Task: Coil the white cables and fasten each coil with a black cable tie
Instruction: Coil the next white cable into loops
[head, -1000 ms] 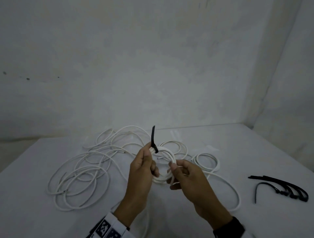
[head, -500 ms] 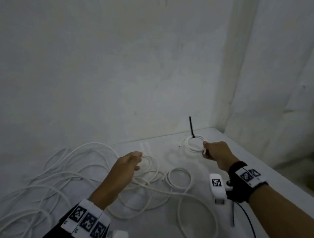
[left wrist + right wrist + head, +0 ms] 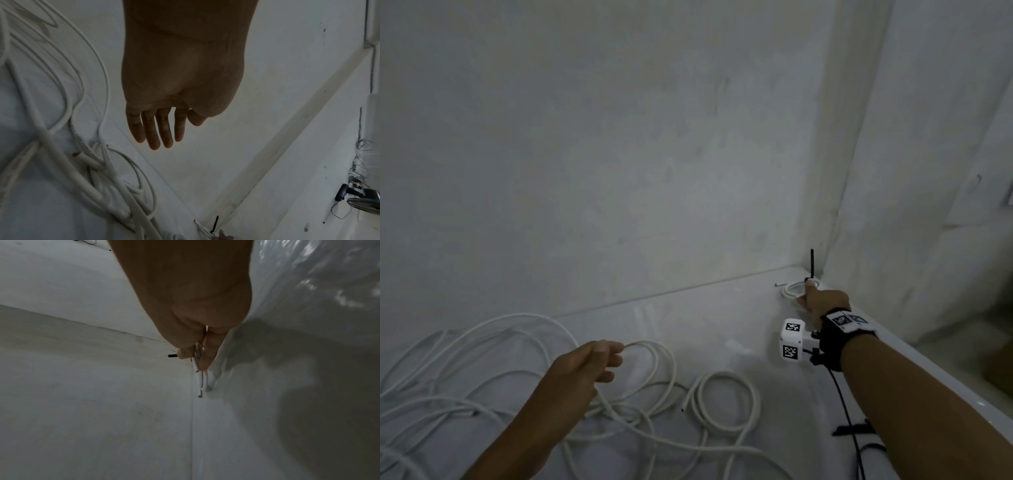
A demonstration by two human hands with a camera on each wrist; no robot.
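One tied white cable coil pinched in right hand at frame's right, likely for stacking aside; left hand relaxed open, holding nothing, over loose white cables.

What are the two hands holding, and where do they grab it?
The right hand pinches the tied white coil at its rim, beside the black cable tie. The left hand holds nothing; its fingers hang straight.
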